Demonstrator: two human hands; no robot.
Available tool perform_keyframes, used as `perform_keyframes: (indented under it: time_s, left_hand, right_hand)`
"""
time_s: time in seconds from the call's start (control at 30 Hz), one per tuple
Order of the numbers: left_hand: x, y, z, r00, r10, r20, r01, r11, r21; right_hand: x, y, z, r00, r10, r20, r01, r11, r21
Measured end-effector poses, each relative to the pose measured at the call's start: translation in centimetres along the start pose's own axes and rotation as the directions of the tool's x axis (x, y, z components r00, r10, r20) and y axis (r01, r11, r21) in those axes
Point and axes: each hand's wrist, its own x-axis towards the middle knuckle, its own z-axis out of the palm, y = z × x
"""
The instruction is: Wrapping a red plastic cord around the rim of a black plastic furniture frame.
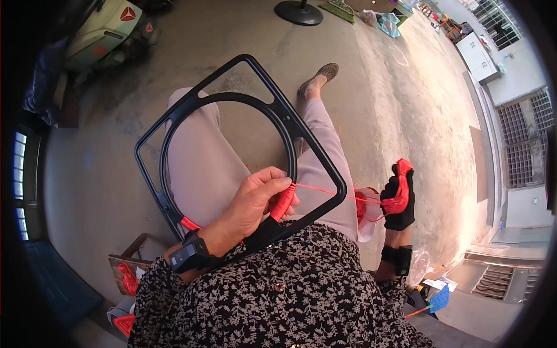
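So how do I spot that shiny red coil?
Find the black squarish frame with a round opening. By the bare left hand, the red coil wraps the black ring. Unlike the red patch farther left, it has a thin red strand reaching the black-gloved right hand.

A black square frame (299, 124) around a black round ring (249, 97) lies across the lap of pale fabric trousers (197, 145). The bare left hand (255, 200) is on the ring's near right side, at a red cord winding (283, 204). Right of the frame, the black-gloved right hand (400, 211) holds a bunched red cord (397, 201). Ahead, far left, stands a pale scooter (98, 43).
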Motion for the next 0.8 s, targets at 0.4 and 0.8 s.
perform_keyframes:
  time_s: [0.4, 0.8]
  left_hand:
    - [-1.2, 0.9, -0.3, 0.999, 0.036, -0.034, -0.029, 0.983, 0.184]
    - [-1.5, -0.1, 0.4, 0.997, 0.057, -0.042, -0.053, 0.994, 0.094]
  right_hand:
    - [-1.0, 4.7, 11.4, 0.772, 0.481, 0.416, -0.165, 0.784, -0.599]
    - [-0.1, 7.8, 16.0, 0.758, 0.028, 0.652, 0.387, 0.785, -0.484]
